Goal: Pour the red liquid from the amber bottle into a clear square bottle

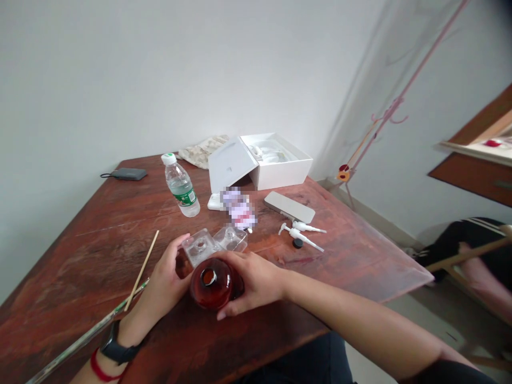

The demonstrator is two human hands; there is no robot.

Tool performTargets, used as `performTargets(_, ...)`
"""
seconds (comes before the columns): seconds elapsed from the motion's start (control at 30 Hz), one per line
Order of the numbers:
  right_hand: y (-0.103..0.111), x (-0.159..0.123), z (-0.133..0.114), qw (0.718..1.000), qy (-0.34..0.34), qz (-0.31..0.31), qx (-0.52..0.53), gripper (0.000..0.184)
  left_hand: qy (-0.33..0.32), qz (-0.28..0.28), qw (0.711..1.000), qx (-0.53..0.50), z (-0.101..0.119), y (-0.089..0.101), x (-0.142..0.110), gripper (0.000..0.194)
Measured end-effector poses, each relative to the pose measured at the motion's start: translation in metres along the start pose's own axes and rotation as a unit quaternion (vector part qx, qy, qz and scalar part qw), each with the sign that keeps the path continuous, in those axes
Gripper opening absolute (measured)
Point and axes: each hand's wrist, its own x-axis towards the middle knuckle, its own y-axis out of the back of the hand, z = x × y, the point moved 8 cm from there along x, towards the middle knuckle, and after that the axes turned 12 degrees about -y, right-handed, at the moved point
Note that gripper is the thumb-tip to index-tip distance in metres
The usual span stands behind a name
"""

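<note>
A round red glass bottle [210, 288] with an open neck stands on the wooden table [80, 250] near its front edge. My right hand [256, 281] is wrapped round its right side. My left hand [165, 282] cups its left side, thumb up by a clear plastic blister tray [214, 245] that lies just behind the bottle. A black watch and a red band are on my left wrist.
A thin wooden stick [142, 269] and a long glass rod [86, 336] lie left of my hands. Behind are a water bottle [182, 186], an open white box [260, 160], a grey flat device [289, 207], two white pump heads [302, 232], a black cap [297, 243] and a dark case [128, 174].
</note>
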Motion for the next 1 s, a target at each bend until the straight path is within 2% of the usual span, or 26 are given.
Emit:
performTargets(0.23,-0.0045,0.0016,0.0069,1.000,-0.012,-0.018,-0.004,0.104,0.013,0.011,1.000,-0.008,0.0005,0.0013,0.0010,0.091)
performTargets(1.0,-0.0035,0.0015,0.0047,1.000,-0.014,-0.022,-0.010,0.103,0.029,0.003,1.000,-0.004,0.0019,0.0018,0.0021,0.093)
